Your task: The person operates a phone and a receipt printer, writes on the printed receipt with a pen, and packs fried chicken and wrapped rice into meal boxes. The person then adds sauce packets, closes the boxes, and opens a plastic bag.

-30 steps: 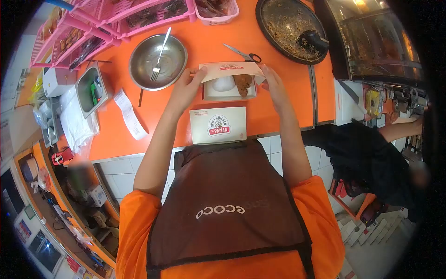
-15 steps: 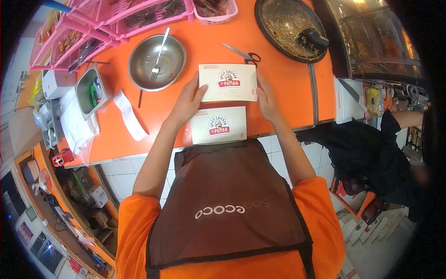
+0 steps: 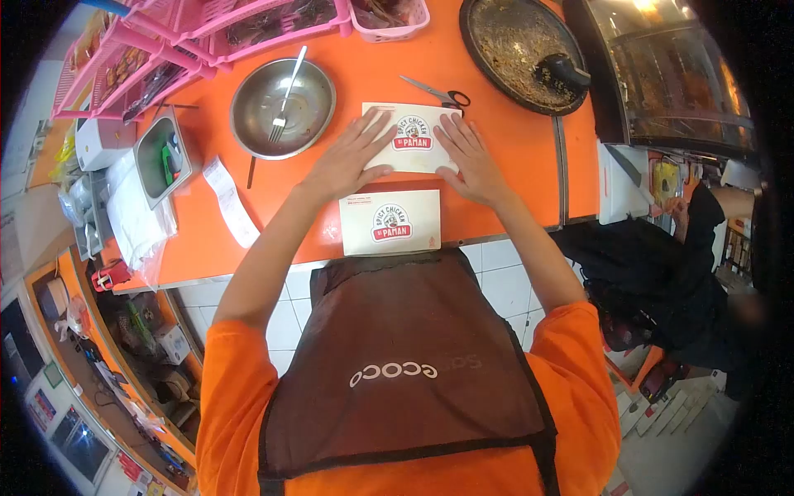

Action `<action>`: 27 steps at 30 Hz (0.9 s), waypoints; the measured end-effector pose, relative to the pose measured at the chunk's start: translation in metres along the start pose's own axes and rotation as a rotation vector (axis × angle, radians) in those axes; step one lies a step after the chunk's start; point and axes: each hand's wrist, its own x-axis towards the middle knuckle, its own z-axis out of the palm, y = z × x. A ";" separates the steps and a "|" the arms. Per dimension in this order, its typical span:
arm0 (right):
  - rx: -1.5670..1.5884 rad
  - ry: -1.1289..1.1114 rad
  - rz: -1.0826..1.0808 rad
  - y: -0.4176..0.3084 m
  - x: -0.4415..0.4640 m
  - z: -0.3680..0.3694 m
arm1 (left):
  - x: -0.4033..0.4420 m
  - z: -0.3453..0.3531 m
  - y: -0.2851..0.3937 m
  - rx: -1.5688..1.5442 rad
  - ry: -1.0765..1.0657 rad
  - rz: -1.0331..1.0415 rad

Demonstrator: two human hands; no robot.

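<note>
A white food box (image 3: 412,157) with a "Spicy Chicken" label lies closed on the orange counter. My left hand (image 3: 351,157) rests flat over its left side, fingers spread across the lid. Over the right side lies my right hand (image 3: 475,161), also with fingers stretched out on the lid. Between them the printed logo shows. A second white food box (image 3: 391,246) of the same kind sits nearer to me at the counter's edge, with neither hand on it. Just behind the far box are scissors (image 3: 455,98) with black handles, partly hidden by it.
A steel bowl (image 3: 248,124) with a fork (image 3: 285,97) stands left, near a paper receipt (image 3: 230,202) and a metal tray (image 3: 188,169). Pink racks (image 3: 223,29) are at the back. A stone mortar (image 3: 488,70) sits back right. Another person (image 3: 662,256) in black is at right.
Both hands have moved from the far box's sides to lie flat on its lid. The person at right has shifted slightly, and a hand of theirs now shows.
</note>
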 end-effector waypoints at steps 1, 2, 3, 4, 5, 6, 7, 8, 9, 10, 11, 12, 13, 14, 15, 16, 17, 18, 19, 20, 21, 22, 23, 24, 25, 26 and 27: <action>-0.025 -0.012 -0.012 0.002 0.001 -0.001 | 0.000 0.000 -0.003 -0.015 -0.014 0.008; -0.050 -0.023 -0.020 0.004 0.002 -0.002 | 0.000 -0.001 -0.006 -0.031 -0.030 0.019; -0.073 -0.035 -0.025 0.004 0.001 -0.002 | 0.000 0.000 -0.007 -0.017 -0.038 0.018; -0.087 -0.017 -0.041 0.007 0.001 0.002 | 0.000 -0.001 -0.008 -0.004 -0.044 0.018; -0.102 0.003 -0.056 0.012 0.002 0.008 | 0.002 -0.001 -0.009 0.009 -0.050 0.021; -0.118 0.023 -0.071 0.014 0.001 0.012 | 0.003 0.001 -0.010 0.024 -0.043 0.027; -0.122 0.035 -0.067 0.013 0.000 0.014 | 0.003 0.003 -0.011 0.040 -0.034 0.030; -0.127 0.049 -0.064 0.012 0.001 0.017 | 0.003 0.005 -0.013 0.058 -0.024 0.033; -0.132 0.064 -0.060 0.012 0.002 0.019 | 0.004 0.006 -0.015 0.068 -0.013 0.038; -0.134 0.072 -0.062 0.012 0.003 0.019 | 0.004 0.006 -0.014 0.076 -0.003 0.041; -0.135 0.077 -0.063 0.011 0.002 0.020 | 0.003 0.007 -0.013 0.081 0.006 0.042; -0.137 0.085 -0.063 0.009 0.001 0.019 | 0.002 0.007 -0.013 0.074 0.011 0.045; -0.139 0.058 -0.048 0.006 -0.001 0.017 | 0.001 0.008 -0.012 0.066 0.015 0.048; -0.144 0.035 -0.036 0.004 -0.001 0.013 | 0.002 0.007 -0.013 0.062 0.024 0.053; -0.153 0.013 -0.026 0.003 0.000 0.008 | 0.002 0.007 -0.013 0.057 0.033 0.055; -0.108 0.027 -0.016 0.001 0.001 0.005 | 0.002 0.006 -0.012 0.051 0.041 0.057; -0.063 0.040 -0.007 -0.002 0.002 0.002 | 0.001 0.005 -0.012 0.046 0.049 0.059; -0.017 0.053 0.003 -0.004 0.003 0.001 | 0.001 0.005 -0.011 0.036 0.057 0.057; 0.005 0.097 0.001 -0.005 0.005 0.003 | 0.002 0.002 -0.009 0.025 0.065 0.053; 0.029 0.138 0.000 -0.006 0.006 0.008 | 0.002 0.001 -0.008 0.014 0.073 0.047; 0.053 0.181 -0.003 -0.006 0.007 0.013 | 0.003 0.002 -0.006 0.006 0.084 0.034; 0.028 0.194 0.002 -0.005 0.008 0.018 | 0.006 0.003 -0.005 0.000 0.095 0.021; 0.004 0.207 0.008 -0.005 0.010 0.023 | 0.007 0.003 -0.004 -0.007 0.106 0.008; -0.020 0.219 0.015 -0.005 0.010 0.028 | 0.007 0.004 -0.005 0.005 0.114 0.020; -0.067 0.240 -0.003 -0.003 0.010 0.033 | 0.008 0.008 -0.008 0.016 0.123 0.032; -0.115 0.260 -0.023 0.000 0.010 0.038 | 0.009 0.011 -0.010 0.026 0.132 0.043; -0.161 0.280 -0.042 0.001 0.009 0.042 | 0.008 0.015 -0.010 0.044 0.136 0.049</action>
